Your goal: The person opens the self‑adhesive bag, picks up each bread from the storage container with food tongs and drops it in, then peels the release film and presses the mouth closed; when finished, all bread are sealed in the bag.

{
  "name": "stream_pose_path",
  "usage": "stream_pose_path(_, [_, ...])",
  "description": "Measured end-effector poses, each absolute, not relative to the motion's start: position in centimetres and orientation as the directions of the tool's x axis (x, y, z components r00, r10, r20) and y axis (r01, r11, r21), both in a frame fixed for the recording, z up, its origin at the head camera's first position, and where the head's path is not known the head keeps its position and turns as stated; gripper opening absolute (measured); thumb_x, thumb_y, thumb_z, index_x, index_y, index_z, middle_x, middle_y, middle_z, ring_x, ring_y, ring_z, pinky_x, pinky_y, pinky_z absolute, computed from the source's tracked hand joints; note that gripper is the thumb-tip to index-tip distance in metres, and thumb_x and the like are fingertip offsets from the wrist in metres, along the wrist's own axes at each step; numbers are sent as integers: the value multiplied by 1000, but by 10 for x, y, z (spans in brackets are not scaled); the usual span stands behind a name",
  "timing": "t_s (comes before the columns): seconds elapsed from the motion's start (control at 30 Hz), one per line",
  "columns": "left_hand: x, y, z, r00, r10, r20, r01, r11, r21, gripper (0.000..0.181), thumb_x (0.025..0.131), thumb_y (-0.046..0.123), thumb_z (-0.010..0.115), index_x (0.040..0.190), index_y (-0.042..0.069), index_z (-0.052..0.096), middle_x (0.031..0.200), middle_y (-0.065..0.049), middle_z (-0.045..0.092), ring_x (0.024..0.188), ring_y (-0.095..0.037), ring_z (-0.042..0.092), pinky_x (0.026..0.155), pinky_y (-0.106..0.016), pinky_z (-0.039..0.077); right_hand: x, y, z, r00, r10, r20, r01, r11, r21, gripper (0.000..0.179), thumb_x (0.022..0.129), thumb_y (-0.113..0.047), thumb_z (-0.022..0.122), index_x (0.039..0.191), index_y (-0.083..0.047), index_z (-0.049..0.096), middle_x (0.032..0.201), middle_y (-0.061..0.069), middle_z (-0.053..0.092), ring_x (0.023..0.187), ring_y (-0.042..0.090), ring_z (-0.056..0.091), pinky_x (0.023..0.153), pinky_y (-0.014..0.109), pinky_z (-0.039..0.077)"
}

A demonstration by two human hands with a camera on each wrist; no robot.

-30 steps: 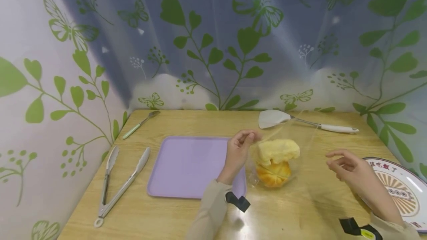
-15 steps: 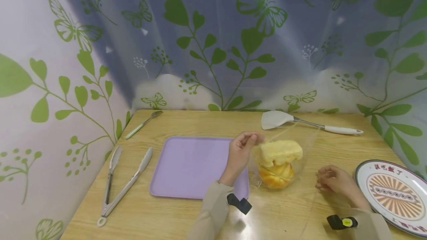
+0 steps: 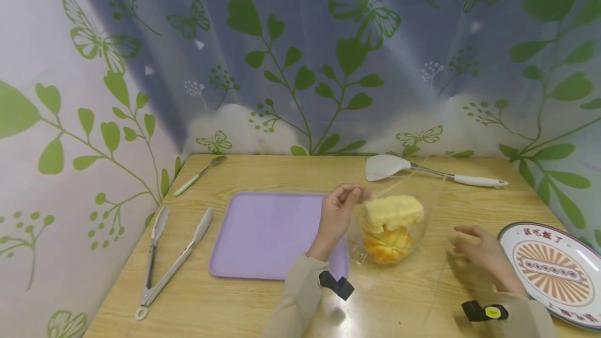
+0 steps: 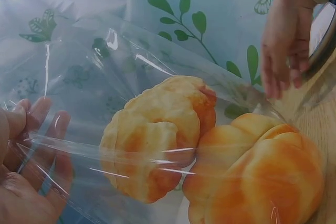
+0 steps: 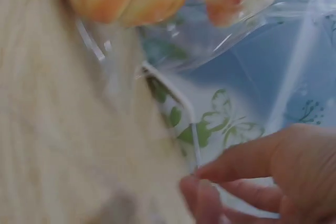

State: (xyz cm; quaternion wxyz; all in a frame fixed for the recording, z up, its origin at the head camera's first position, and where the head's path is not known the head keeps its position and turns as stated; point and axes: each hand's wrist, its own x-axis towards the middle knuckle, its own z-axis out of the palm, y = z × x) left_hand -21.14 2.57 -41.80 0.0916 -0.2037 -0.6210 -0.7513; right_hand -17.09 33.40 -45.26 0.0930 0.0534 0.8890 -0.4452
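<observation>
A clear plastic bag (image 3: 429, 197) holds two breads. The pale, lumpy bread (image 3: 393, 212) sits above a golden, ridged bun (image 3: 387, 245). My left hand (image 3: 335, 218) pinches the bag along its left side, over the tray's right part. In the left wrist view, the film stretches from the fingers (image 4: 60, 129) across both breads. To the right of the bag, apart from the breads, my right hand (image 3: 483, 254) hangs with fingers loosely bent. The right wrist view has its thumb and forefinger close together, with nothing visible between them.
A purple tray (image 3: 263, 236) lies left of the bag. Open metal tongs (image 3: 173, 267) and a small green-handled tool (image 3: 199, 175) lie farther left. Behind the bag is a white spatula (image 3: 387, 167). A patterned plate (image 3: 554, 270) stands right, beside the right forearm. A printed curtain (image 3: 291, 67) borders the table.
My right hand has moved left from over the plate toward the bag, and its fingers have shifted slightly since. My left hand and the bag stay almost in place.
</observation>
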Motion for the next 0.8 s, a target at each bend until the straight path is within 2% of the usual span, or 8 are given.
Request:
stream_pose_path(0.07, [-211, 25, -418, -900, 115, 419, 391, -207, 897, 25, 100, 9, 52, 108, -13, 61, 107, -36, 65, 85, 9, 64, 85, -23, 55, -172, 331, -443, -988, 38, -152, 144, 609, -780, 54, 103, -23, 48, 144, 9, 35, 112, 26, 69, 77, 0, 67, 68, 23, 56])
stream_pose_path(0.13, [-212, 25, -418, -902, 114, 417, 389, -204, 898, 25, 100, 9, 52, 109, -13, 61, 107, -36, 65, 86, 9, 64, 85, -23, 55, -173, 326, -432, -997, 55, -51, 73, 580, -811, 52, 103, -28, 47, 145, 1, 39, 108, 2, 73, 80, -8, 63, 70, 19, 55])
stream_pose_path(0.2, [-212, 25, -417, -903, 115, 413, 386, -201, 900, 25, 100, 10, 53, 109, -12, 61, 107, -35, 66, 86, 9, 64, 85, -23, 55, -175, 319, -420, -997, 60, 54, -14, 536, -844, 49, 103, -33, 47, 146, -8, 43, 108, -21, 67, 85, -15, 59, 72, 14, 52])
stream_pose_path(0.3, [-213, 25, -417, -903, 118, 412, 385, -200, 901, 26, 100, 11, 53, 109, -12, 62, 106, -35, 66, 86, 8, 65, 87, -24, 55, -181, 304, -402, -979, 53, 198, -148, 483, -863, 44, 103, -33, 47, 145, -20, 47, 114, -36, 53, 93, -17, 54, 77, 6, 45])
stream_pose_path(0.43, [-214, 25, -416, -902, 129, 412, 384, -197, 902, 26, 100, 11, 53, 110, -11, 62, 106, -35, 66, 88, 5, 67, 88, -25, 55, -191, 284, -384, -946, 55, 319, -286, 315, -905, 38, 102, -24, 51, 139, -18, 53, 123, -28, 56, 101, -12, 56, 83, 3, 43])
stream_pose_path(0.53, [-214, 25, -415, -904, 134, 406, 378, -193, 905, 26, 100, 11, 53, 110, -11, 62, 107, -34, 66, 91, -1, 69, 89, -25, 55, -198, 273, -378, -920, 98, 380, -371, 102, -923, 22, 99, -12, 55, 119, -14, 65, 110, -21, 66, 96, -7, 60, 83, 5, 47])
stream_pose_path(0.63, [-214, 24, -415, -912, 126, 389, 363, -192, 912, 27, 101, 12, 52, 111, -11, 62, 107, -34, 66, 94, -8, 70, 90, -25, 55, -201, 268, -378, -903, 156, 400, -412, -53, -910, 12, 98, -7, 56, 99, -14, 65, 94, -12, 69, 87, -1, 62, 81, 8, 49])
stream_pose_path(0.8, [-217, 23, -412, -941, 49, 335, 314, -242, 918, 26, 100, 8, 52, 111, -13, 62, 105, -36, 66, 88, -3, 70, 90, -27, 55, -195, 268, -383, -870, 264, 415, -467, -175, -867, 11, 98, -6, 53, 92, -8, 61, 81, -3, 67, 76, 6, 63, 76, 13, 53])
